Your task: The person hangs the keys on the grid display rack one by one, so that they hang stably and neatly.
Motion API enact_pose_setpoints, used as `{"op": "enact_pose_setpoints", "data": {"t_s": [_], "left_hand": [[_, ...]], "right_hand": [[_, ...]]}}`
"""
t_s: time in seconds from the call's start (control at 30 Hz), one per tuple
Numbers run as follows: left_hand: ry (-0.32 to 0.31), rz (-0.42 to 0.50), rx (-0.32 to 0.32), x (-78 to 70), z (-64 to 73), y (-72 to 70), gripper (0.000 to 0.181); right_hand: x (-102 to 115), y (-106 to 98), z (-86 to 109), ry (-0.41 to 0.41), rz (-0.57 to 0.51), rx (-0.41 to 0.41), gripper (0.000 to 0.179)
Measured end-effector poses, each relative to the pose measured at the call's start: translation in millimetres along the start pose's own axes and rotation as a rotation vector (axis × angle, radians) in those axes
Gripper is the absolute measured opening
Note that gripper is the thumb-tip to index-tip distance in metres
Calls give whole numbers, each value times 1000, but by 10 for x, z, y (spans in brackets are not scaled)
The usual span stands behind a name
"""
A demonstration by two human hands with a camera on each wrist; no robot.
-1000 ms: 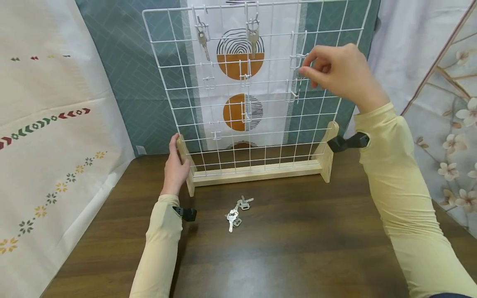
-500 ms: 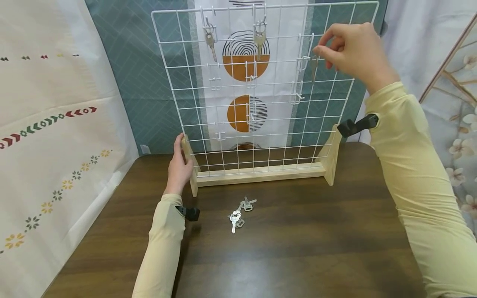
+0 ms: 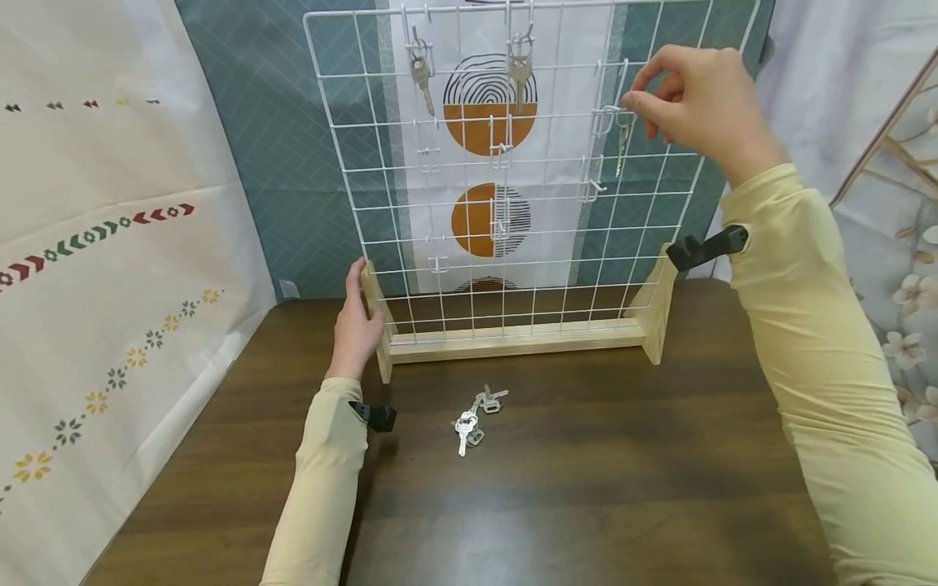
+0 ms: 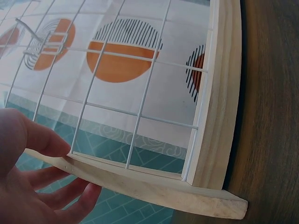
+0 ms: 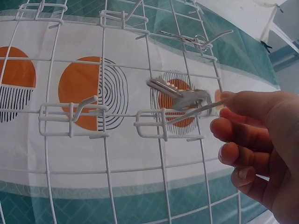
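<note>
My right hand (image 3: 707, 102) pinches the ring of a small key (image 5: 180, 98) between thumb and forefinger. The ring sits at the tip of a white wire hook (image 5: 152, 123) on the grid's right side; whether the hook passes through it, I cannot tell. The key hangs below in the head view. My left hand (image 3: 357, 330) grips the wooden end piece (image 4: 154, 191) of the stand at the lower left, thumb on one face and fingers on the other. The white wire grid (image 3: 542, 199) stands upright in this wooden base (image 3: 513, 342).
Two keys, the left one (image 3: 421, 77) and the right one (image 3: 519, 73), hang on upper hooks. Several bare hooks (image 3: 501, 155) are spread over the grid. A small pile of keys (image 3: 469, 423) lies on the brown table (image 3: 586, 472) before the stand. A patterned curtain (image 3: 124, 244) borders the left.
My right hand has moved up and to the right with the key, from below the hook to the level of its tip. My left hand keeps its grip; the head view has shifted slightly.
</note>
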State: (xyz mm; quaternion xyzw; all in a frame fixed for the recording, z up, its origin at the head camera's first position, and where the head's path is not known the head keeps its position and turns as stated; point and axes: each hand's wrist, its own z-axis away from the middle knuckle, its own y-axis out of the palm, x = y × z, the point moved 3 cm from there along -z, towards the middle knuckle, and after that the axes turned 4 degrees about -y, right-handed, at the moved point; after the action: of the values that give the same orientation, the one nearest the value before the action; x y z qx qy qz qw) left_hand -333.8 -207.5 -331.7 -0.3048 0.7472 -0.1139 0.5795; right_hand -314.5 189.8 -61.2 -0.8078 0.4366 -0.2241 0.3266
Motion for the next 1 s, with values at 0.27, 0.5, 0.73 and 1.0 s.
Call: {"op": "enact_pose_setpoints", "data": {"t_s": [0.27,0.5,0.73,1.0], "left_hand": [[-4,5,5,-37,-1,8,79],[-14,2,9,-13,-4,10,81],[-13,-1,11,-26,4,12,81],[-5,-10,6,-27,14,1,80]], "right_hand": [[-18,8,23,0,0,16,31],[27,44,58,-57,24,-9,26],[97,86,206,-50,-18,-78,34],[339,427,618,-243,-81,-164,25]]}}
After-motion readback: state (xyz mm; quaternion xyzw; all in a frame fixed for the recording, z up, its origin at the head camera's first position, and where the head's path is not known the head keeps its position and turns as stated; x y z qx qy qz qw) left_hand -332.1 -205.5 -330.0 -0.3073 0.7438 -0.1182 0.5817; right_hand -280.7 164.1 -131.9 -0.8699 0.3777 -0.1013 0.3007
